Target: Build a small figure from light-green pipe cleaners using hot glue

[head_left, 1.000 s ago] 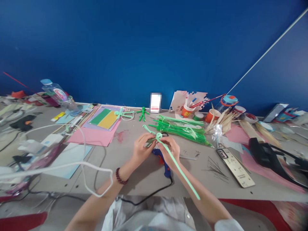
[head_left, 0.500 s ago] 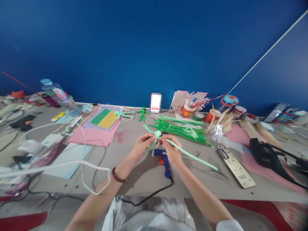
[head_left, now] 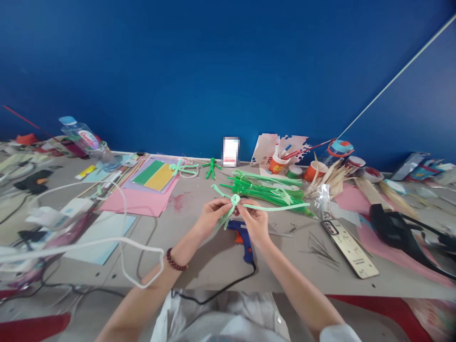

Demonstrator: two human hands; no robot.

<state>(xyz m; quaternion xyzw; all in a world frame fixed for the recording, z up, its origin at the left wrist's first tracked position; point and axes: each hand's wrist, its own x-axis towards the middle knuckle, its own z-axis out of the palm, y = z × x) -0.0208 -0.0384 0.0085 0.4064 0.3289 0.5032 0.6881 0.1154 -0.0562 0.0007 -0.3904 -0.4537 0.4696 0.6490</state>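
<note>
My left hand (head_left: 211,216) and my right hand (head_left: 255,219) are held close together above the table, both pinching a light green pipe cleaner (head_left: 276,207). It is wound into a knot (head_left: 234,199) between my fingertips. One long end sticks out to the right over a bundle of bright green pipe cleaners (head_left: 270,190). A short end points up and left. A blue glue gun (head_left: 242,238) lies on the table just under my hands, its black cord running toward me.
Coloured paper sheets (head_left: 142,197) lie at the left, with a water bottle (head_left: 83,137) behind. Orange cups (head_left: 277,164), a small green figure (head_left: 212,167), a phone (head_left: 349,247), a white cable (head_left: 121,244) and a black tool (head_left: 395,230) surround the work spot.
The long end of the pipe cleaner has swung from pointing down toward me, round to the right, and now lies level over the green bundle. My hands stayed together.
</note>
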